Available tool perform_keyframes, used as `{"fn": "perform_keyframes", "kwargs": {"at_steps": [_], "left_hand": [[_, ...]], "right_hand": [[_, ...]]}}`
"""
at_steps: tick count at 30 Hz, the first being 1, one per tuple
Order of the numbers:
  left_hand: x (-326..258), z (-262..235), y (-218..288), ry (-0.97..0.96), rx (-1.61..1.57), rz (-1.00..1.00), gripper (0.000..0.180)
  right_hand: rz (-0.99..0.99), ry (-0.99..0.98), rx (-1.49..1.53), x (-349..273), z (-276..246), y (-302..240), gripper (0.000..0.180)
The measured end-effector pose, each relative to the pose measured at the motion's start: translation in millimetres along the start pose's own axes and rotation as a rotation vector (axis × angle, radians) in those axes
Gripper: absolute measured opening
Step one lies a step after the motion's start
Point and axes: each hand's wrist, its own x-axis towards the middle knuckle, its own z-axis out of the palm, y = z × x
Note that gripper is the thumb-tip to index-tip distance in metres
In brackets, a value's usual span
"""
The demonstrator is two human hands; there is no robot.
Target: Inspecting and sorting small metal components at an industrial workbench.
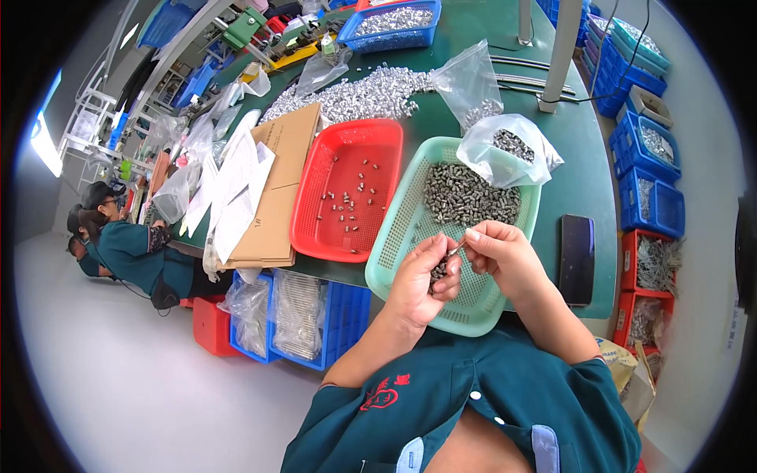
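The green basket (pixel 482 306) meets the counter's (pixel 582 177) near edge, bare room rightward before the phone (pixel 577 260); the red basket (pixel 347 150) crowds its left. Above it, the left hand's (pixel 418 277) fingers curl around metal pieces (pixel 469 197) (most lie in that basket); the right hand's (pixel 509 256) pinch something thin.

"Where does this view look from?"
"From my head, facing down past my shirt (pixel 473 366) to my left hand (pixel 415 285) and right hand (pixel 507 256)."
"How near?"
"Close: my shirt fills the lower edge, and both hands sit just beyond it, slightly right of the middle."
"And how wide?"
"Fisheye-wide: the green table (pixel 585 177) curves, the pale floor (pixel 158 363) spreads away at left, and darkness rounds the corners."
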Motion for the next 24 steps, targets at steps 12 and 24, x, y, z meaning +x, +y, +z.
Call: {"fn": "perform_keyframes", "kwargs": {"at_steps": [12,24], "left_hand": [[-2.7,-3.2,0.4,-0.028,-0.023,0.023,0.016],[-3.2,0.0,-1.0,0.007,-0.003,0.013,0.015]], "right_hand": [[-0.143,0.062,0.000,0.3,1.4,3.9,0.014],[-0.340,0.127,-0.361,-4.9,8.0,5.1,0.015]]}}
